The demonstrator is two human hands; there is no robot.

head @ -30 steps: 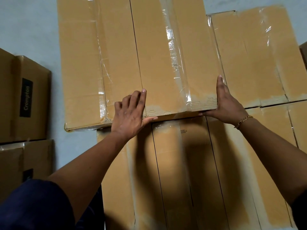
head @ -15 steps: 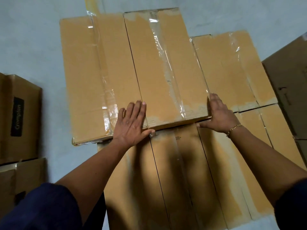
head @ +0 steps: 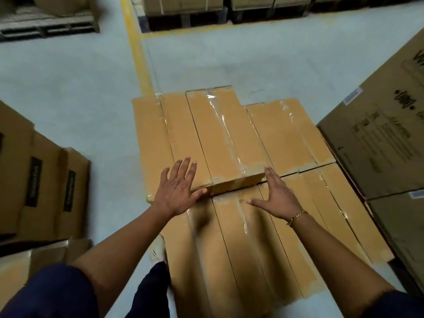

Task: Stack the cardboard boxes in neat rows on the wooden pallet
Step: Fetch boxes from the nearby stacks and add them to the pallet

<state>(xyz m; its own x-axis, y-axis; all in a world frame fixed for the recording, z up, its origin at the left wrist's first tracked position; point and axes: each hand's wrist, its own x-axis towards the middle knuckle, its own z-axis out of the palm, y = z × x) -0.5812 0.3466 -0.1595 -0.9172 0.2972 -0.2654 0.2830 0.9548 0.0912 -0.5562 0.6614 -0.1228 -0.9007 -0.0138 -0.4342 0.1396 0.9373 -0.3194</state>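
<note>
Hands flat, nothing clasped. My left hand [head: 176,191] lies spread on the near left part of the top box [head: 218,138], fingers straight and fanned over its lid, thumb along the near edge. My right hand [head: 276,196] is just as loose. Its fingers are straight and point away from me, with the tips at the near right corner of that same box. Whether they press the cardboard or stand just off it I cannot tell. A bracelet [head: 296,218] sits on that wrist.

The top box is long and flat, sealed with clear tape, and lies one layer up on the stack. Its near end face shows between my hands. Under my wrists the lower boxes [head: 241,249] run lengthways side by side. To the right of the top box, one level down, lies a neighbouring box [head: 289,134], close against it. The cardboard hides whatever the stack stands on.

My shoe [head: 158,251] is by the stack's near left edge, and my dark blue sleeves [head: 46,294] fill the bottom corners. The grey floor [head: 68,88] carries a yellow line [head: 137,53] that runs away from the stack. To my left stand labelled boxes [head: 34,182] with dark labels on them. To my right a large printed box [head: 378,145] stands just beside the stack. Far across the floor more boxes sit on a wooden pallet [head: 46,28].
</note>
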